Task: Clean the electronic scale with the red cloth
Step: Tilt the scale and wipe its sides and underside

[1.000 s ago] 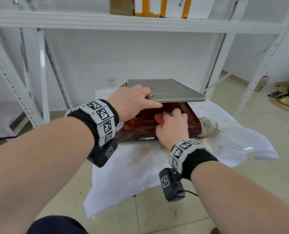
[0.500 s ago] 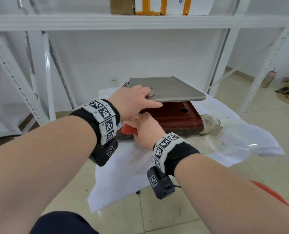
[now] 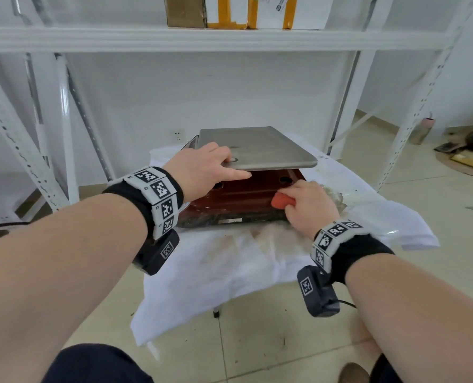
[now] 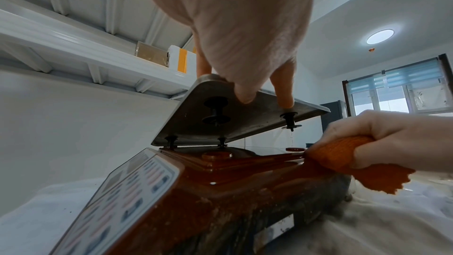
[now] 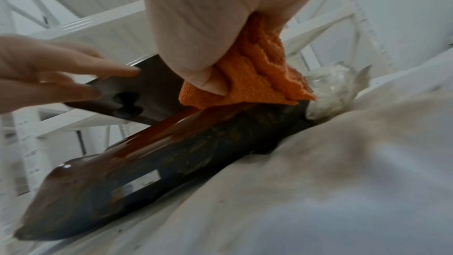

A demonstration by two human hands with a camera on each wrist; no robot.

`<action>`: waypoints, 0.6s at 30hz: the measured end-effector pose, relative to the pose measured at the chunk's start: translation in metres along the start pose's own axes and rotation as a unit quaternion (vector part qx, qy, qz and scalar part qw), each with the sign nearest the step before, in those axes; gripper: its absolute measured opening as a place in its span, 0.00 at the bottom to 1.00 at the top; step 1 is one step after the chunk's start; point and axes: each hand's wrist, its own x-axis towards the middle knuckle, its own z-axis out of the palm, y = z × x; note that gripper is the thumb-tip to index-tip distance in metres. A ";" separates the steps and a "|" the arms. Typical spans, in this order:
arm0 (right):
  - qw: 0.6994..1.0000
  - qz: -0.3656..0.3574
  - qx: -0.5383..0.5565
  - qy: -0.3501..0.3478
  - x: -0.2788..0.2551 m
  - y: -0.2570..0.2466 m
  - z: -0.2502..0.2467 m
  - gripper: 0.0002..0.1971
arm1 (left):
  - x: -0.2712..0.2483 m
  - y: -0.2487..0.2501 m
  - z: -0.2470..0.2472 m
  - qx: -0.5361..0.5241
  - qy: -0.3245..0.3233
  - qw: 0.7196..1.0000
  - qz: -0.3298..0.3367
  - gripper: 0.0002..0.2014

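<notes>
Scale (image 3: 240, 200) edge — red cloth (image 3: 282, 200) pressed there

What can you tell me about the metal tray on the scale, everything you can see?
The tray is a flat, dull grey metal plate with rounded corners and a turned-down rim. Black pegs stick out of its underside. It is tilted, its near edge raised off the red scale, its far edge low. The left hand grips its near edge, fingers on top, thumb underneath.

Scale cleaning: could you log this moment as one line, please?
left hand: lifts steel pan | right hand: presses red cloth on scale body
</notes>
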 end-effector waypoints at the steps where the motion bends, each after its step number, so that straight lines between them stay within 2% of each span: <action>1: 1.000 0.017 -0.016 0.004 -0.002 0.005 -0.002 0.22 | 0.000 0.001 0.001 0.001 -0.001 1.000 0.002 0.39; 6: 0.997 0.074 -0.022 0.018 -0.013 0.011 -0.008 0.20 | 0.000 0.007 0.008 0.005 -0.005 1.000 0.001 0.46; 8: 0.995 0.097 -0.020 0.022 -0.016 0.011 -0.006 0.18 | -0.001 0.010 0.012 0.005 -0.008 1.000 -0.007 0.44; 11: 0.987 0.153 0.022 0.042 -0.019 0.011 -0.008 0.17 | -0.001 0.015 0.018 0.008 -0.023 1.000 -0.014 0.36; 15: 0.959 0.258 0.096 0.070 -0.018 0.019 -0.014 0.09 | -0.001 0.019 0.027 -0.003 -0.027 1.000 -0.012 0.30; 18: 0.926 0.329 0.147 0.115 -0.016 0.025 -0.010 0.12 | -0.001 0.019 0.030 -0.031 -0.018 0.999 -0.021 0.28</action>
